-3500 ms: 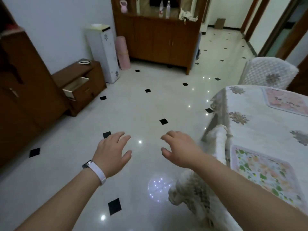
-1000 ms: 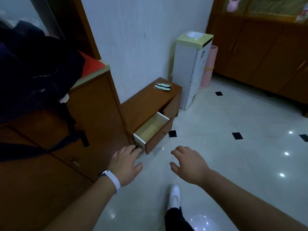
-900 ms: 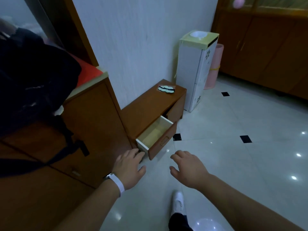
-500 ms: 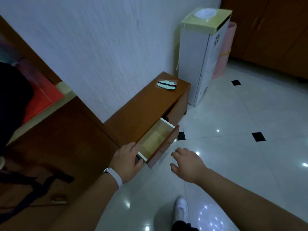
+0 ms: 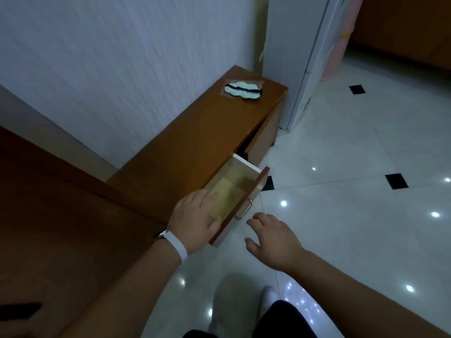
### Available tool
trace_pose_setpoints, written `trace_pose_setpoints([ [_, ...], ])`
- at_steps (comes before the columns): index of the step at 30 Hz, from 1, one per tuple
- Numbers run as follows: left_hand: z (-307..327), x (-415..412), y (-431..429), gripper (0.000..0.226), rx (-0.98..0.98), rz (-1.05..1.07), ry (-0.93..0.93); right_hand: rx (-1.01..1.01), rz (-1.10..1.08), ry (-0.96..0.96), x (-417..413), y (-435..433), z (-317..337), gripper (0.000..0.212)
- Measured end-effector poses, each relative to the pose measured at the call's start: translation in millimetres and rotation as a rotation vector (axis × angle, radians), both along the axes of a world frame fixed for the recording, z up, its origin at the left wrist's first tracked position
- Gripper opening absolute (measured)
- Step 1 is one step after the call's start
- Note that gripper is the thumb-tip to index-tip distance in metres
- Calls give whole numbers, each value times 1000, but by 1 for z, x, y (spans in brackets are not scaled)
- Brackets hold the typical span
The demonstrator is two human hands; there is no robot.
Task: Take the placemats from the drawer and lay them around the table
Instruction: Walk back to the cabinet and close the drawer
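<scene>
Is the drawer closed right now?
No, the drawer is pulled out of the low cabinet, its inside open to view, with the left hand reaching over its near end.

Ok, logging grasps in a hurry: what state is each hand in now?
Left hand: open, fingers extended over the pulled-out brown wooden drawer, holding nothing.
Right hand: open, beside the drawer front, holding nothing.

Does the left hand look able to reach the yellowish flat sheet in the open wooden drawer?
Likely yes: the open wooden drawer is uncovered, the left hand is over its near end with relaxed fingers, and nothing shows between it and the yellowish flat sheet.
</scene>
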State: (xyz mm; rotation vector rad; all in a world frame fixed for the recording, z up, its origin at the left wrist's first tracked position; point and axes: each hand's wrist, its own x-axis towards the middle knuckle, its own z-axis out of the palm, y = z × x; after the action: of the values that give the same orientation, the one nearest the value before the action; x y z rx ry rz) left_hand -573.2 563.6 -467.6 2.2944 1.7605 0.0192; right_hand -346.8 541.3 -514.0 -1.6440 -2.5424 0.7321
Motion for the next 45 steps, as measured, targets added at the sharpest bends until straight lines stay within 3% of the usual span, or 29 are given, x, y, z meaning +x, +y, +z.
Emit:
trace_pose_setpoints([
  [9, -182, -37, 55, 61, 84, 35, 87, 151, -23, 129, -34, 47, -179, 51],
  [16, -254, -54, 89, 72, 216, 61, 110, 274, -58, 136, -39, 55, -260, 67],
  [26, -254, -60, 111, 88, 134, 127, 92, 250, -184, 145, -50, 61, -276, 104],
  [45, -249, -66, 113, 86, 71, 100, 16, 238, -202, 293, -117, 119, -286, 106],
])
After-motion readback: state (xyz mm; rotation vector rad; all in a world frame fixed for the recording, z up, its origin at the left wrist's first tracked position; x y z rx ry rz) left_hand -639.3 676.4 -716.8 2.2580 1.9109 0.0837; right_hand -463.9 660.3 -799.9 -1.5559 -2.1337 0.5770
